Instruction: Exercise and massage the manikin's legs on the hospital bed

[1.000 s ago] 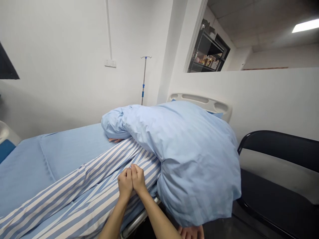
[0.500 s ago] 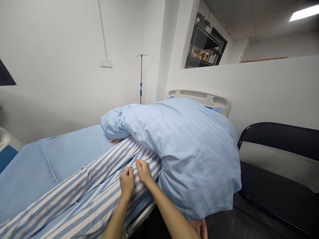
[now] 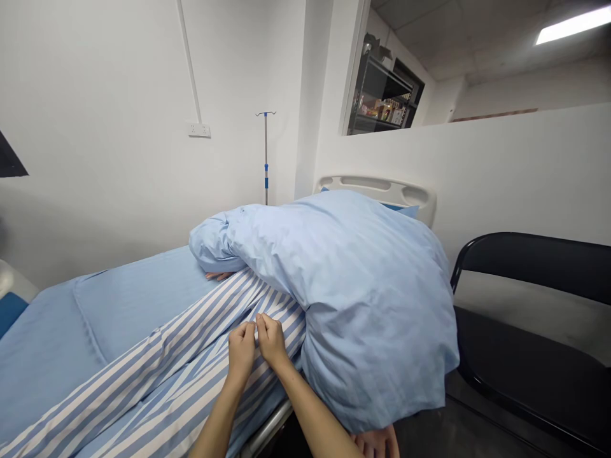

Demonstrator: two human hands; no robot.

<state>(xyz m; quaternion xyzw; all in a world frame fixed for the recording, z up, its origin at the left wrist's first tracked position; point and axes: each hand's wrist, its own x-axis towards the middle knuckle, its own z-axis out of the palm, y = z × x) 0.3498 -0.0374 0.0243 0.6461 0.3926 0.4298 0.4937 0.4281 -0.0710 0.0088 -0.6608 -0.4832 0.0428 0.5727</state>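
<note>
Hands closer together than before, left hand [image 3: 241,352] and right hand [image 3: 272,341], each grip closed, pinching striped cloth [image 3: 191,362]

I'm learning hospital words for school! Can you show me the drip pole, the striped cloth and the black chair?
drip pole [image 3: 266,159], head view, on its metal shaft
striped cloth [image 3: 157,362], head view, on the part left of the hands
black chair [image 3: 529,267], head view, on its backrest
</note>
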